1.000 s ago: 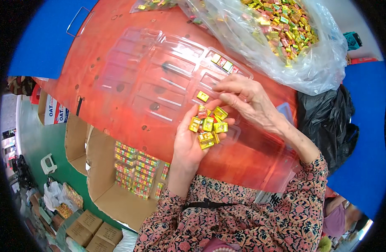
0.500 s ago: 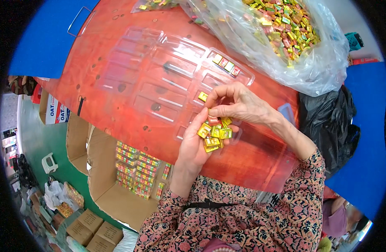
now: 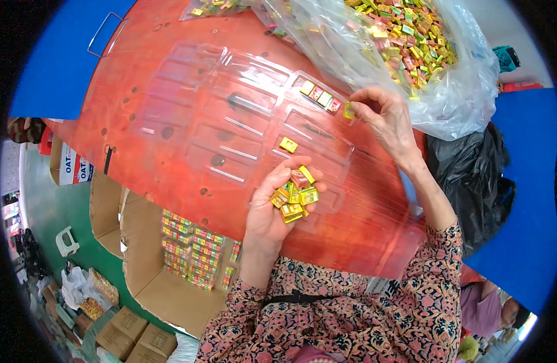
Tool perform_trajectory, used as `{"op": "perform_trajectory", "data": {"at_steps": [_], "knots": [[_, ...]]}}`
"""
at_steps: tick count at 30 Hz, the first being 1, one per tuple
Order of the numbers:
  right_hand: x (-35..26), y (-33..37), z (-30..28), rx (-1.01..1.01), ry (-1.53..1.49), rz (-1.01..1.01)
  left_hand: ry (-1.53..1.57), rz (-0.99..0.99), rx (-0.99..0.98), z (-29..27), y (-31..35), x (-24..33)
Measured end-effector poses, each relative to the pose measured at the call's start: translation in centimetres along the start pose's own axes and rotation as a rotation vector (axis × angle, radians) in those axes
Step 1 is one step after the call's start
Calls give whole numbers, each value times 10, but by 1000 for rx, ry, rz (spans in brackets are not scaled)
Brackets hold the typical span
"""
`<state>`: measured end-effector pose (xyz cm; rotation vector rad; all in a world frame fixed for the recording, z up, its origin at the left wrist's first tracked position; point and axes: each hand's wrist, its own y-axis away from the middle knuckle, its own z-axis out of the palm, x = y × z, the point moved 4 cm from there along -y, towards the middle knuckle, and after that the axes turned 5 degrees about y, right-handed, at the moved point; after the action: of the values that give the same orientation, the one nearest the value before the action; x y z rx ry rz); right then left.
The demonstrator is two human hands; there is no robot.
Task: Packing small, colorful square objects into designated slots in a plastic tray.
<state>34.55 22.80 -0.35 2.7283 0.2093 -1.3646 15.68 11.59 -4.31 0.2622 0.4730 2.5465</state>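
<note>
My left hand [image 3: 263, 215] is palm up and cupped around a small pile of yellow and red wrapped sweets [image 3: 298, 196]. Between thumb and fingertips, my right hand [image 3: 387, 124] pinches one yellow wrapped sweet [image 3: 349, 111]. It is just right of a row of sweets [image 3: 319, 97] lying in the top right compartment of a clear plastic tray [image 3: 242, 130]. A single yellow sweet [image 3: 288, 144] lies in the tray's middle part, above my left fingertips.
A big clear bag [image 3: 466, 103] of loose sweets stands at the far right, with a black plastic bag [image 3: 472, 181] below it. The red tabletop [image 3: 139, 151] carries the tray. Lower left, an open cardboard box [image 3: 148, 266] holds filled trays [image 3: 200, 254]. Another person [image 3: 481, 308] is at lower right.
My right hand has moved up and right, away from my left hand, carrying one yellow sweet from near the pile. My left hand has shifted slightly left and down, still cupping the rest.
</note>
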Motion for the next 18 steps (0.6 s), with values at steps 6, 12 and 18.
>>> {"op": "perform_trajectory", "data": {"at_steps": [6,12,18], "knots": [[8,-1,8,180,257,-51,67,-16,9,1,-1,-4],[9,1,12,241,408,-146,83,-17,22,-2,0,-6],[8,5,15,285,421,-180,85,-22,25,-2,-1,-5]]}}
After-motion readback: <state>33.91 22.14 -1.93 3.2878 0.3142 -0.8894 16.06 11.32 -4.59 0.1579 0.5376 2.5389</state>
